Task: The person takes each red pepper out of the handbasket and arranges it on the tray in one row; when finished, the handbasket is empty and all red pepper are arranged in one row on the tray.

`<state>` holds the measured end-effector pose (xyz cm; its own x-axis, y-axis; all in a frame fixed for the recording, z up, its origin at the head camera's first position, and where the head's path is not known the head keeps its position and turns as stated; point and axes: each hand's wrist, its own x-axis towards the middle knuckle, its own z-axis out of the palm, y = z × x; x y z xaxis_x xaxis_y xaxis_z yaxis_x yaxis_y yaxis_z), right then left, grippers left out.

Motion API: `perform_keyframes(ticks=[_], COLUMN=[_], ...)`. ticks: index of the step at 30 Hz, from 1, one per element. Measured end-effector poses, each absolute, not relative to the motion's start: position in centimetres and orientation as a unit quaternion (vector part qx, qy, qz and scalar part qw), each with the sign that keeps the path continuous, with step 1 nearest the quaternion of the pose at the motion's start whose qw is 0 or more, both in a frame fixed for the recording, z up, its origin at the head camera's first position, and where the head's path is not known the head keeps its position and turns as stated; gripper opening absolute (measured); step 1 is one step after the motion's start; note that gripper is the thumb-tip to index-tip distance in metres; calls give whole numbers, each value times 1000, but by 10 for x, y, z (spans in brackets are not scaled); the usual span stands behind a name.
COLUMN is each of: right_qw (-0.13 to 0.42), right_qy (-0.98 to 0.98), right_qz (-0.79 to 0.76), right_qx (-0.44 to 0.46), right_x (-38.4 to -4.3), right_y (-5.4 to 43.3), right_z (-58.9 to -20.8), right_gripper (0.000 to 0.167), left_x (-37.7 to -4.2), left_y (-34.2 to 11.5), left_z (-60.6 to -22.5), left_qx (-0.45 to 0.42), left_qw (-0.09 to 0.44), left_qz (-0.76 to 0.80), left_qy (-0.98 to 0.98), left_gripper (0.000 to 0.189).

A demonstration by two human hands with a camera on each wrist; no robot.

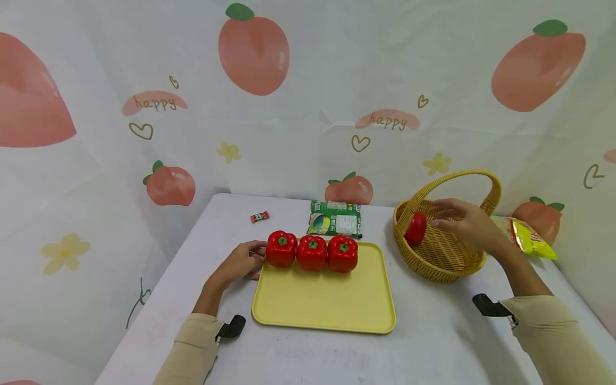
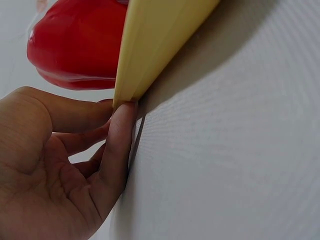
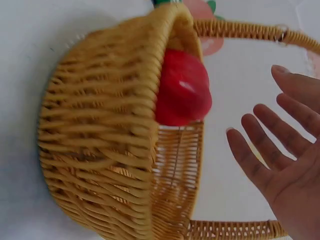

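Observation:
My left hand (image 1: 242, 261) is at the upper left edge of a yellow tray (image 1: 322, 305). In the left wrist view, its thumb and fingers pinch the tray's rim (image 2: 131, 60), close beside a red bell pepper (image 2: 80, 45). Three shiny red bell peppers stand in a row along the tray's far side, the middle one (image 1: 312, 253) touching its neighbours. Over a wicker basket (image 1: 435, 275) with a tall handle hovers my right hand (image 1: 469, 224), fingers spread and holding nothing. Another red bell pepper (image 3: 184, 87) leans inside the basket against its left wall.
Behind the tray lies a green snack packet (image 1: 335, 219), with a small red wrapped candy (image 1: 260, 216) to its left. A yellow snack bag (image 1: 531, 240) lies right of the basket. A fruit-printed curtain (image 1: 298, 133) hangs behind the white table (image 1: 308, 355).

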<state>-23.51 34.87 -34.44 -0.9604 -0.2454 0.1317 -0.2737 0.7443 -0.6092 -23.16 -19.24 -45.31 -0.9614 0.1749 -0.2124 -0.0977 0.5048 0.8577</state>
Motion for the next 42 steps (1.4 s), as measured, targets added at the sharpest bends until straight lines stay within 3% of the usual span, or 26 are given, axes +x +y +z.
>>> perform_keyframes(ticks=[15,42], right_qw=[-114,-171], right_qy=[-910,-891], right_qz=[381,410], right_qx=[116,92], right_x=[-270,-291], right_y=[365,356], right_z=[-340,-373], right_gripper=[66,72], left_x=[-231,-230], left_y=[-192,-192], left_z=[-454,-453], left_qx=[28,26], left_qw=[139,134], left_qz=[503,510], left_qy=[852,849], left_gripper=[54,53])
